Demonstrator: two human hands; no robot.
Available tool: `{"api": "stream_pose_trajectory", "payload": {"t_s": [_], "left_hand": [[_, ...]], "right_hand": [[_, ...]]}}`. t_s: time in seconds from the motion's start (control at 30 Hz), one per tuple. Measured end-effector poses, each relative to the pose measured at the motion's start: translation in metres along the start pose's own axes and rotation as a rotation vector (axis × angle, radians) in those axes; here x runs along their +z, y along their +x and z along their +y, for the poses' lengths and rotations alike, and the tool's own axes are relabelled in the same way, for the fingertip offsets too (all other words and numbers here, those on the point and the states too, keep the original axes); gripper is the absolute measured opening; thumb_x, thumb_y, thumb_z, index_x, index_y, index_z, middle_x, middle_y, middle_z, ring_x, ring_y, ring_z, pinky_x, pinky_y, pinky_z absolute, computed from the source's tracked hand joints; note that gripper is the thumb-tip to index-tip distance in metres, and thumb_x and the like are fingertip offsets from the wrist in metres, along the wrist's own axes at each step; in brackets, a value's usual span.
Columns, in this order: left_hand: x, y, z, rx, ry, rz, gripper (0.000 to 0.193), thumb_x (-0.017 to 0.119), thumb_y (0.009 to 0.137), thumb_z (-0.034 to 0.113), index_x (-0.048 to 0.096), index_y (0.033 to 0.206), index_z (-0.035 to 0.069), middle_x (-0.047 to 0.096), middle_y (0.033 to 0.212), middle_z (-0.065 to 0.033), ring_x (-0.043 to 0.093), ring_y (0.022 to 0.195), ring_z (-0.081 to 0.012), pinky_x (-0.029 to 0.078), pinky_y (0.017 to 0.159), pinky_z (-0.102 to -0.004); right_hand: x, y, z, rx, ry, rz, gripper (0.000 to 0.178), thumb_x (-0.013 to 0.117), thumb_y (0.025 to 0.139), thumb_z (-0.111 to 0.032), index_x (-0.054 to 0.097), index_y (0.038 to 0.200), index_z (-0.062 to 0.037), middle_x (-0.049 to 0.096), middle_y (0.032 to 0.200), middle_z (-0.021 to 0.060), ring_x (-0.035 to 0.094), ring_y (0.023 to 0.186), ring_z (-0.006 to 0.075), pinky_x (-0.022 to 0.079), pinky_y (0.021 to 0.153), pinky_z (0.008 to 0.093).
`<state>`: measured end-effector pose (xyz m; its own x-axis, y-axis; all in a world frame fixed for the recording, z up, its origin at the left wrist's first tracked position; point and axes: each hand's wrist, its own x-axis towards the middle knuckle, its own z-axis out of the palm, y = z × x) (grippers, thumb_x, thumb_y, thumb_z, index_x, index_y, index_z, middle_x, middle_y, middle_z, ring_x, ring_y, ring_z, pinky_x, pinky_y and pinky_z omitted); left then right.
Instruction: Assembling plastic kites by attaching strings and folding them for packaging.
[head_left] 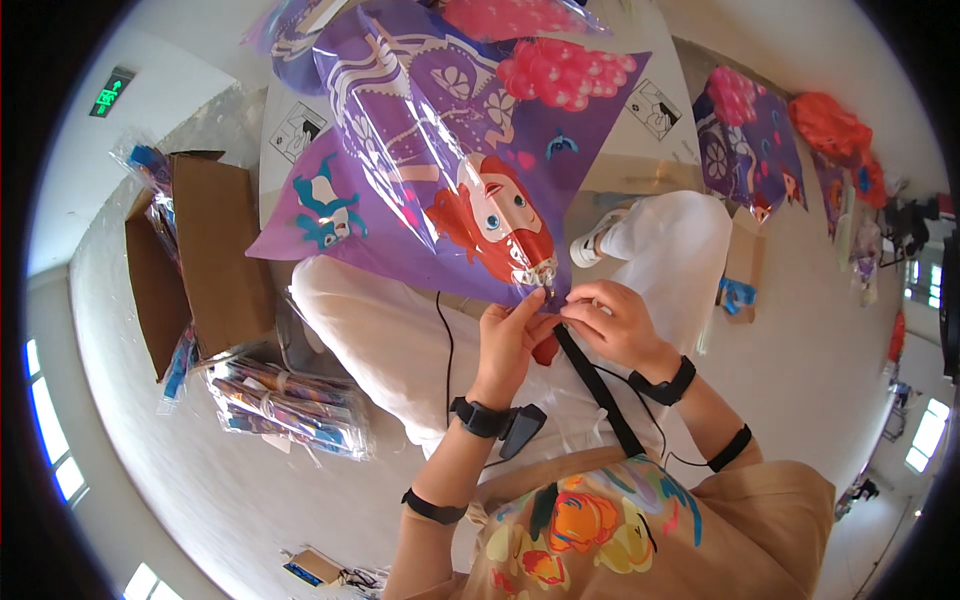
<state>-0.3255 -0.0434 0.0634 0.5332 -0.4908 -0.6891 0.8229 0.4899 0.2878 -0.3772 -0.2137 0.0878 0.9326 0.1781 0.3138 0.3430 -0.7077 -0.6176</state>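
Note:
A shiny purple kite (pixel 400 130), printed with a red-haired cartoon figure and pink bubbles, spreads from the table down over my lap. Its narrow tip points toward me, with a small pale bunch of cord or plastic (pixel 541 272) just above my fingers. My left hand (pixel 513 335) pinches this tip between thumb and fingers. Close by on the right, my right hand (pixel 612 320) has its fingertips closed on the same tip, nearly touching the left. Exactly what lies between the fingertips is hidden.
A white table (pixel 655 150) stands ahead. An open cardboard box (pixel 232 250) with wrapped packs is at left, beside bundled packs (pixel 290 405) on the floor. Another purple kite (pixel 748 150) and a red plastic bag (pixel 830 125) are at right. A black strap (pixel 605 400) crosses my lap.

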Motion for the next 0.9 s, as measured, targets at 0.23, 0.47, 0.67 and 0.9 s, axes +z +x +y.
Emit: {"api": "stream_pose_trajectory", "payload": {"t_s": [0.23,0.47,0.67,0.9], "left_hand": [[-0.009,-0.002,-0.006,0.050,0.098,-0.005,0.017,0.063,0.091,0.006,0.060,0.105,-0.004,0.067,0.096,-0.0098,0.068,0.083,-0.0166,0.057,0.076,-0.0283],[-0.006,-0.005,-0.007,0.083,0.164,0.031,0.018,0.065,0.090,0.009,0.062,0.103,-0.004,0.068,0.091,-0.0093,0.068,0.078,-0.0143,0.058,0.072,-0.0260],[-0.006,-0.006,-0.007,0.082,0.208,0.059,0.018,0.066,0.090,0.011,0.064,0.100,-0.004,0.068,0.087,-0.0090,0.067,0.074,-0.0138,0.058,0.071,-0.0262],[-0.004,-0.007,-0.007,0.094,0.226,0.047,0.017,0.064,0.092,0.011,0.064,0.099,-0.005,0.069,0.091,-0.0111,0.069,0.081,-0.0166,0.058,0.074,-0.0271]], "right_hand": [[-0.005,-0.002,-0.005,0.056,0.064,-0.040,0.018,0.072,0.073,-0.002,0.064,0.088,-0.0080,0.060,0.097,0.0035,0.061,0.075,0.0220,0.049,0.064,0.0334],[0.000,0.002,-0.009,0.176,0.091,-0.029,0.016,0.072,0.074,-0.003,0.063,0.087,-0.0062,0.060,0.095,0.0050,0.061,0.077,0.0247,0.050,0.066,0.0342],[0.003,0.006,-0.012,0.241,0.082,-0.020,0.015,0.071,0.076,-0.003,0.061,0.086,-0.0055,0.060,0.092,0.0063,0.061,0.078,0.0263,0.049,0.066,0.0352],[0.009,0.006,-0.013,0.360,0.116,0.035,0.019,0.071,0.076,-0.003,0.059,0.091,-0.0053,0.060,0.092,0.0066,0.060,0.073,0.0253,0.048,0.062,0.0333]]}}
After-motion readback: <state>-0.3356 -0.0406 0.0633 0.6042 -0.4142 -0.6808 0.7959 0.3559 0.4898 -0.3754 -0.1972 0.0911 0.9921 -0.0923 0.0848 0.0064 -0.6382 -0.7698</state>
